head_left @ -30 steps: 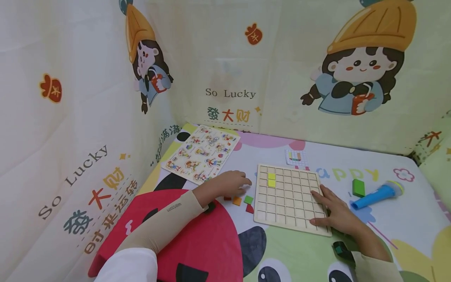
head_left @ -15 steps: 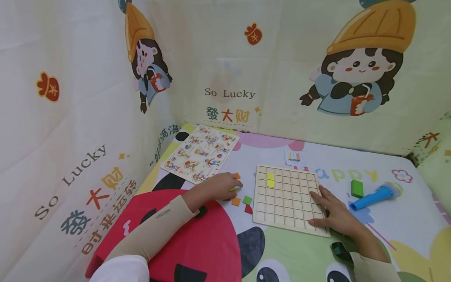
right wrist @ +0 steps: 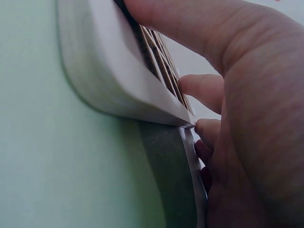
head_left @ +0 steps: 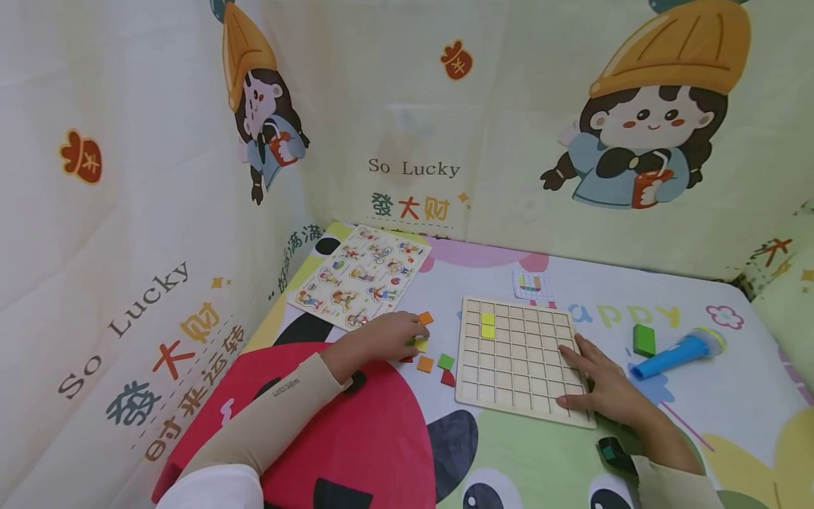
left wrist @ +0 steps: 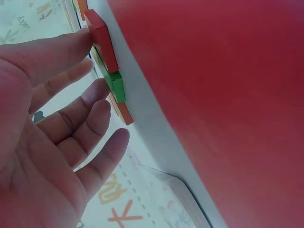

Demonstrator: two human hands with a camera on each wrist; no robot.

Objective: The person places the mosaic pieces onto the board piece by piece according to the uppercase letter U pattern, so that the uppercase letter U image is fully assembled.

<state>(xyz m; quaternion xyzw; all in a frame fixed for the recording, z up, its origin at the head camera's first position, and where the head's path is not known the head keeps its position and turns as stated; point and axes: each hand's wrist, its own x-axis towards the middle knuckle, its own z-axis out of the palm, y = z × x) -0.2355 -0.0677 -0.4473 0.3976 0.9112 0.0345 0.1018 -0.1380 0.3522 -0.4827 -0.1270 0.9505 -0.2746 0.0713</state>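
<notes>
My left hand is over a loose group of coloured tiles, left of the grid board. In the left wrist view the thumb lies against a red tile. The other fingers are loosely bent and spread beside a green tile and an orange tile. Beyond the fingertips, a yellow tile partly shows. My right hand rests on the right edge of the wooden grid board, thumb and index finger extended over its surface. Two yellow tiles sit one below the other in its upper left cells.
Nearer the board lie a green tile, an orange tile and a red tile. A picture puzzle board is behind the left hand, a pattern card behind the grid board. At right are a green block and blue toy microphone.
My left hand has drawn back leftward from beside the board, uncovering an orange tile and a yellow tile. My right hand stays on the board's edge.
</notes>
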